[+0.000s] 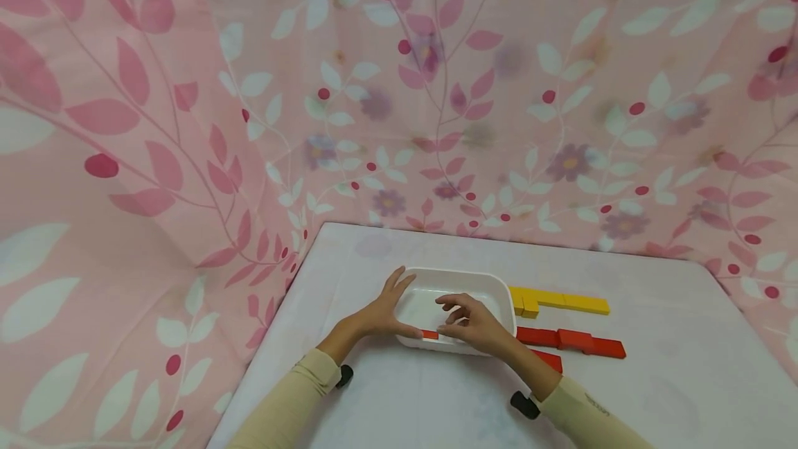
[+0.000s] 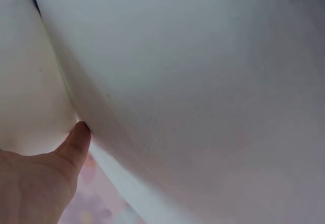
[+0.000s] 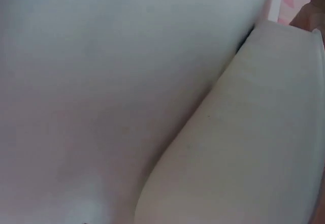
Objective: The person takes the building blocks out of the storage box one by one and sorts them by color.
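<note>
In the head view a white rectangular tub (image 1: 458,278) sits on the table. A small red block (image 1: 430,335) shows at its near side, between the two hands. My left hand (image 1: 382,315) spans the tub's left end, fingers spread toward the far rim, thumb tip beside the red block. Over the tub's near right part is my right hand (image 1: 474,328), fingers loosely bent, with nothing visible between them; its thumb tip is close to the block's right end. The left wrist view shows a fingertip (image 2: 81,127) against a pale edge. The tub's wall (image 3: 238,148) fills the right wrist view's right side.
Right of the tub lie yellow blocks (image 1: 570,301) in a row, a red row (image 1: 573,340) nearer, and another red block (image 1: 548,360) partly hidden by the right arm. The white-covered table (image 1: 411,400) meets a pink floral cloth (image 1: 449,123) behind and at the left.
</note>
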Motion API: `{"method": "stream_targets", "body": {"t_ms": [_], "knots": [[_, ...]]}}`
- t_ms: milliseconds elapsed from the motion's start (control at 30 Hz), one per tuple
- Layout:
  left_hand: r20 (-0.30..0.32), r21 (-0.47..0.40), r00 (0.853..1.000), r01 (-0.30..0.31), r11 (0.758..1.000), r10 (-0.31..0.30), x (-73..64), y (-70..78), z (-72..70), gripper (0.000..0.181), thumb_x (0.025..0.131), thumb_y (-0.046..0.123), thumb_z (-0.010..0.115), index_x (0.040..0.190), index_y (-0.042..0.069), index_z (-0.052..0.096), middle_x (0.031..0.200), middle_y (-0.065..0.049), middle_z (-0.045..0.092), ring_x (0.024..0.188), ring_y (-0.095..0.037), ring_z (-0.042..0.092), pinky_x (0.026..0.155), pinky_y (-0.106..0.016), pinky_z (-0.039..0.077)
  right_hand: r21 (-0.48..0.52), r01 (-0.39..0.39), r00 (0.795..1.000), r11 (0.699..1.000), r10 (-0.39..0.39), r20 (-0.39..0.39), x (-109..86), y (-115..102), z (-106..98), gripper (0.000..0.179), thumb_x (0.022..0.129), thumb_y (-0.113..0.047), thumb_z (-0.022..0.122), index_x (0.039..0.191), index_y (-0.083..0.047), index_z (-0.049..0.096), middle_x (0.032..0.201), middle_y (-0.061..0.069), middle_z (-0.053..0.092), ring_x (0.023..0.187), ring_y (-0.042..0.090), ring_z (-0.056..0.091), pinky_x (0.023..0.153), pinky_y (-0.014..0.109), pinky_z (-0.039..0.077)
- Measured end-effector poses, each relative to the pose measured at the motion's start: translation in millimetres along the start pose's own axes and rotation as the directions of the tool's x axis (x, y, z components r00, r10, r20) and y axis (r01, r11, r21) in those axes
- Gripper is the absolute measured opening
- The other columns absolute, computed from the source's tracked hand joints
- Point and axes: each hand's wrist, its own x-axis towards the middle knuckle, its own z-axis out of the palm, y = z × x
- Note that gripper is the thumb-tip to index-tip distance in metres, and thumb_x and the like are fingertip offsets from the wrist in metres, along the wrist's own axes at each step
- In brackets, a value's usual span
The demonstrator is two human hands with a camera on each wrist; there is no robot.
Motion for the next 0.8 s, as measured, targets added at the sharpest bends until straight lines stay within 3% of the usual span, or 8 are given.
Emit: {"method": "stream_targets", "body": {"t_ms": [233, 400, 533, 800], "knots": [[0.009, 0.013, 1.000, 0.023, 1.000, -0.023, -1.4, 2.8, -1.2, 0.123, 0.067, 0.057, 0.086, 0.160, 0.021, 0.013, 0.166, -0.008, -0.008, 0.151, -0.035, 0.015, 0.114, -0.060, 0.033, -0.120, -0.043, 0.999, 0.992, 0.045, 0.020, 17.1, 4, 2, 0.049, 0.088, -0.031, 0.075, 0.131, -0.010, 0.061, 0.118, 0.017, 0.061, 0.097, 0.019, 0.063, 0.084, 0.024, 0.056], [-0.001, -0.006, 1.000, 0.015, 1.000, -0.015, -0.4, 6.0, -3.2, 0.123, 0.067, 0.054, 0.087, 0.160, 0.020, 0.014, 0.166, -0.008, -0.009, 0.151, -0.037, 0.014, 0.114, -0.060, 0.032, -0.107, -0.063, 0.993, 0.992, 0.074, 0.094, 26.0, 9, 3, 0.051, 0.085, -0.028, 0.079, 0.129, -0.008, 0.062, 0.114, 0.016, 0.061, 0.091, 0.018, 0.061, 0.078, 0.022, 0.054], [-0.004, -0.009, 1.000, 0.015, 1.000, -0.015, 1.2, 3.7, -1.7, 0.122, 0.067, 0.054, 0.087, 0.160, 0.022, 0.014, 0.167, -0.008, -0.008, 0.151, -0.036, 0.012, 0.114, -0.059, 0.032, -0.102, -0.044, 0.987, 0.994, 0.059, 0.152, 30.1, 13, 6, 0.050, 0.083, -0.024, 0.081, 0.126, -0.007, 0.063, 0.112, 0.016, 0.059, 0.086, 0.018, 0.057, 0.075, 0.021, 0.052], [-0.004, -0.014, 1.000, 0.007, 1.000, -0.007, -0.9, 2.0, -0.9, 0.124, 0.067, 0.055, 0.087, 0.160, 0.022, 0.011, 0.166, -0.011, -0.008, 0.151, -0.036, 0.011, 0.113, -0.060, 0.033, -0.188, -0.003, 0.984, 0.982, 0.036, 0.172, 36.9, 20, 14, 0.042, 0.080, -0.023, 0.083, 0.117, -0.011, 0.066, 0.104, 0.009, 0.060, 0.078, 0.012, 0.055, 0.069, 0.021, 0.050]]}}
